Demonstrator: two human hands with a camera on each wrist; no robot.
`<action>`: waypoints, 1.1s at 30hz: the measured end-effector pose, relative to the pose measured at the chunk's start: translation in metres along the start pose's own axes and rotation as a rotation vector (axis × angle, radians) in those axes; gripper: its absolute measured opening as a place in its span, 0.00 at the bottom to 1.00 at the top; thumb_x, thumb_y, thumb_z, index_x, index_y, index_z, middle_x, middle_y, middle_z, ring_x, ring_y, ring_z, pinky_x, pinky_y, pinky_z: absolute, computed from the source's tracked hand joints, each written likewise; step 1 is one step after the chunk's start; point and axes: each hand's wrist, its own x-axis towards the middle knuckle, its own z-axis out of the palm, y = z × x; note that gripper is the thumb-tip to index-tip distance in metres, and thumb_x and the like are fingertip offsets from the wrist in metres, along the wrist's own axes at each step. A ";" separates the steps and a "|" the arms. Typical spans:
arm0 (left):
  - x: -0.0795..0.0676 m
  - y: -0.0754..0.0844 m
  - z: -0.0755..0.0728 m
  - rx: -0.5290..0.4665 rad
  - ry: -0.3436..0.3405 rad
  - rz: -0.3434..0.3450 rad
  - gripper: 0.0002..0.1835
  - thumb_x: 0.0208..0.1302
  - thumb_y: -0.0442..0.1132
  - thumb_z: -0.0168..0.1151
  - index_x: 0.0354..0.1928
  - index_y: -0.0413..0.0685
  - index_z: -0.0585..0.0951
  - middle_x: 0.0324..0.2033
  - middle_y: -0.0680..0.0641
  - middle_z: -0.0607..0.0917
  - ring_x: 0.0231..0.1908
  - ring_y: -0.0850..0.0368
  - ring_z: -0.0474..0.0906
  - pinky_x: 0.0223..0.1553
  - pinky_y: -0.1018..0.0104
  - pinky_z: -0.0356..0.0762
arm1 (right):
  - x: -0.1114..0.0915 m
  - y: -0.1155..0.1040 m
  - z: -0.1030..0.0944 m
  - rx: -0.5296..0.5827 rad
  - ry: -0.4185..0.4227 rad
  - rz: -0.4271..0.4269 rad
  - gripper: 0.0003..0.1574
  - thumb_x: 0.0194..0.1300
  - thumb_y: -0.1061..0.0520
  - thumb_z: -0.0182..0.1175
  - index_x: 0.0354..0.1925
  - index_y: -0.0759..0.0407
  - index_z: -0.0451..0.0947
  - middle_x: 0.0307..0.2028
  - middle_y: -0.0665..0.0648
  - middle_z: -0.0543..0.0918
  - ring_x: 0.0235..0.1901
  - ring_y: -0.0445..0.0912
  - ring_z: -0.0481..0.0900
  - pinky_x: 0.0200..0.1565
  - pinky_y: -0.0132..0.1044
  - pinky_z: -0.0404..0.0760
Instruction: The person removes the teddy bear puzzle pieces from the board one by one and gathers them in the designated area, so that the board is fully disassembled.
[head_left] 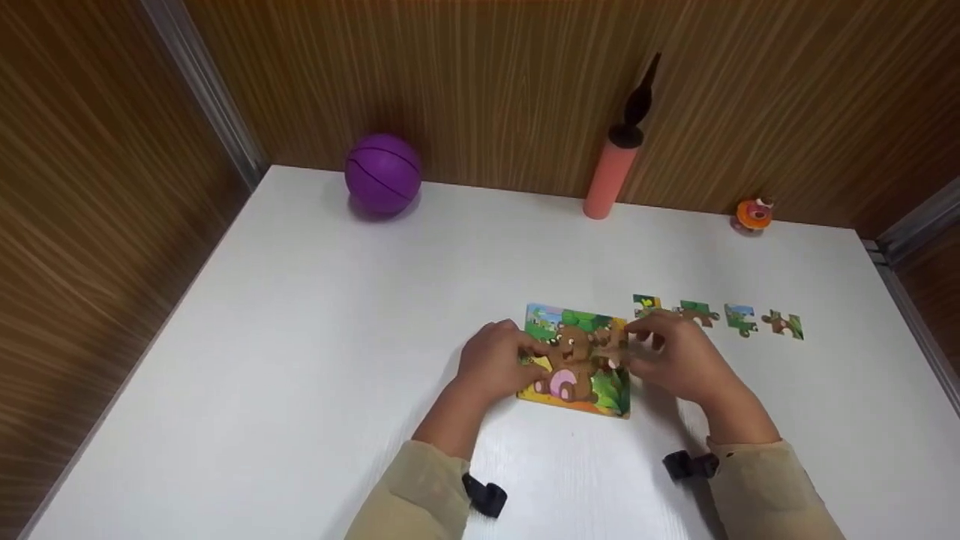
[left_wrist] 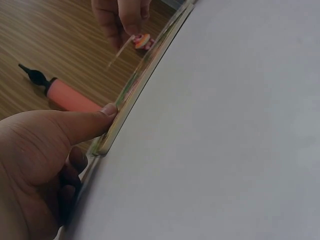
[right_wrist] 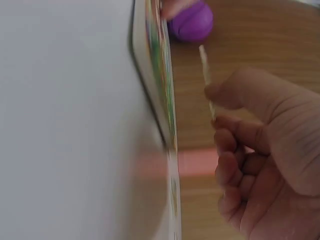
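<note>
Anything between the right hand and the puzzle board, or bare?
One puzzle piece, pinched by the right hand. The right wrist view shows it edge-on, with an open gap between it and the puzzle board.

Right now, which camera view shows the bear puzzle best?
The head view: it shows the printed face of the bear puzzle from above, with the left hand covering part. The left wrist view shows it nearly edge-on; the right wrist view does too, and blurred.
</note>
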 end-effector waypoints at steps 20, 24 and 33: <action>0.004 -0.003 0.003 0.009 -0.008 -0.016 0.17 0.58 0.50 0.82 0.50 0.61 0.93 0.32 0.57 0.77 0.36 0.61 0.71 0.37 0.65 0.72 | -0.013 0.048 -0.025 0.008 -0.094 0.178 0.24 0.57 0.64 0.75 0.53 0.69 0.87 0.40 0.58 0.82 0.39 0.52 0.75 0.36 0.39 0.78; 0.004 -0.005 0.002 0.000 -0.003 -0.018 0.16 0.58 0.50 0.82 0.49 0.62 0.94 0.32 0.57 0.77 0.36 0.61 0.71 0.36 0.66 0.72 | -0.012 0.050 -0.023 0.019 -0.105 0.187 0.24 0.58 0.63 0.76 0.54 0.68 0.87 0.40 0.58 0.83 0.39 0.52 0.75 0.37 0.38 0.78; 0.004 -0.005 0.000 0.001 0.005 -0.010 0.16 0.58 0.50 0.82 0.49 0.63 0.94 0.31 0.58 0.76 0.35 0.61 0.71 0.37 0.66 0.71 | -0.011 0.053 -0.020 0.046 -0.116 0.207 0.24 0.61 0.59 0.78 0.54 0.66 0.87 0.40 0.58 0.83 0.39 0.52 0.75 0.35 0.35 0.78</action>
